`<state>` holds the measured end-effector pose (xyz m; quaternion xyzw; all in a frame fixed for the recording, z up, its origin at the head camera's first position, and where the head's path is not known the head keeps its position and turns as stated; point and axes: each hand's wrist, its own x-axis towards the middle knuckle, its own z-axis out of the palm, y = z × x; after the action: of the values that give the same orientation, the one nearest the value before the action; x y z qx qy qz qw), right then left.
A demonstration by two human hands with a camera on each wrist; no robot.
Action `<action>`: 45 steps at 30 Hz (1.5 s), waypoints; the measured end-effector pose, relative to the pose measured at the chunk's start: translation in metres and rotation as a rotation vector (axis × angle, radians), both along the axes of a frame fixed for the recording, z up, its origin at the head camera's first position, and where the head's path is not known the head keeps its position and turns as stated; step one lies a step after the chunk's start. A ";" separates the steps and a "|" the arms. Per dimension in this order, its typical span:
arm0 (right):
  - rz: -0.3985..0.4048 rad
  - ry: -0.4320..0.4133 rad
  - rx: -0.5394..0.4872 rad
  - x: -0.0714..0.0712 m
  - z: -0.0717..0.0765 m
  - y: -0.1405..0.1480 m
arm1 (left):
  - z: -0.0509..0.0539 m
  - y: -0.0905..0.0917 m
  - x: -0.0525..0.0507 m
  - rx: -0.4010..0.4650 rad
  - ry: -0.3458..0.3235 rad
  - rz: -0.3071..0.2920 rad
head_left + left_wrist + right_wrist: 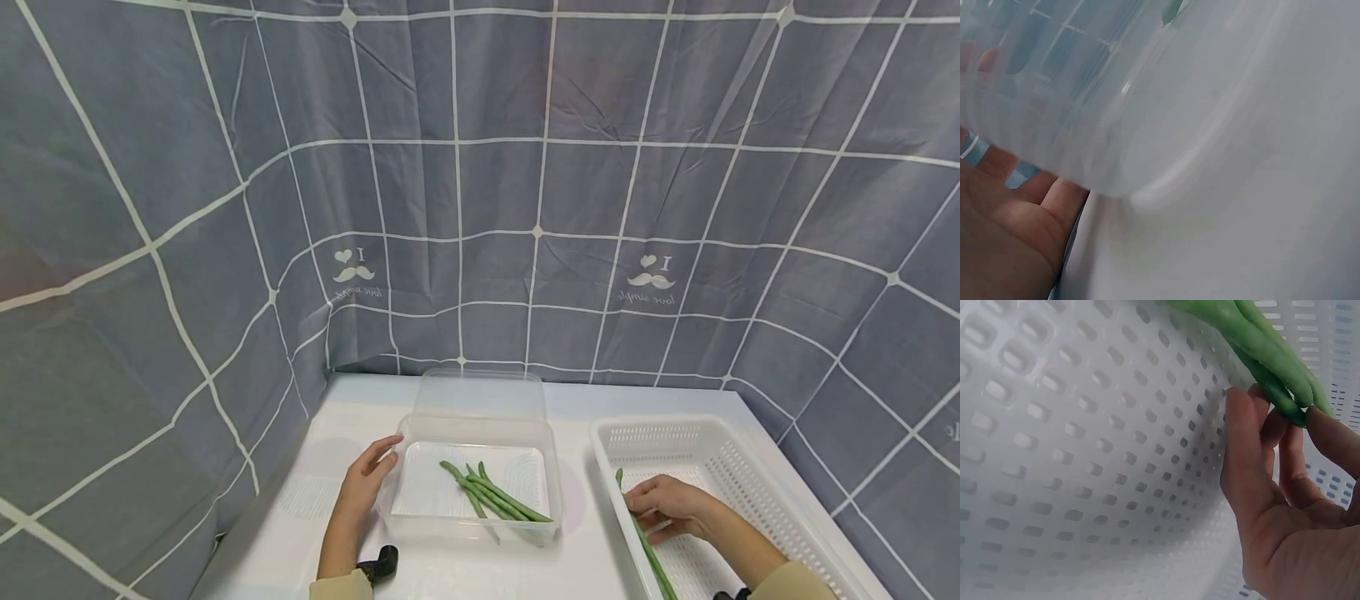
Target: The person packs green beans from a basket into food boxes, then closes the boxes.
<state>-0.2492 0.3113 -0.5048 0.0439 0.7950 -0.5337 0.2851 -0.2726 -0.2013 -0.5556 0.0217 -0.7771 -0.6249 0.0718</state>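
A clear plastic container [465, 523] stands on the table with several green beans [498, 496] lying in it. My left hand [366, 475] rests against its left side, fingers fairly straight; in the left wrist view, fingers [1057, 200] show beside and through the clear wall [1116, 137]. On the right, my right hand [671, 506] is inside a white perforated basket [750, 475], near its left wall. Its thumb and fingertips pinch the ends of a few green beans [1260, 347], seen close up in the right wrist view.
Behind the container lies a clear lid [480, 394] on the white table [577, 408]. A grey curtain with white grid lines [495, 192] hangs at the back and both sides. The basket's raised walls surround my right hand.
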 end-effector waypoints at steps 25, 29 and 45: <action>0.031 0.055 -0.071 -0.003 0.043 0.010 | -0.002 -0.008 0.001 0.017 -0.009 -0.026; 0.055 0.076 -0.093 -0.007 0.058 0.008 | -0.002 -0.007 0.001 0.011 -0.010 -0.014; 0.106 0.181 -0.133 -0.040 0.122 -0.044 | -0.001 -0.001 0.000 0.019 0.012 -0.035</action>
<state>-0.2889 0.2671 -0.3832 -0.0657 0.7815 -0.5712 0.2424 -0.2726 -0.2027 -0.5571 0.0050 -0.7708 -0.6337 0.0656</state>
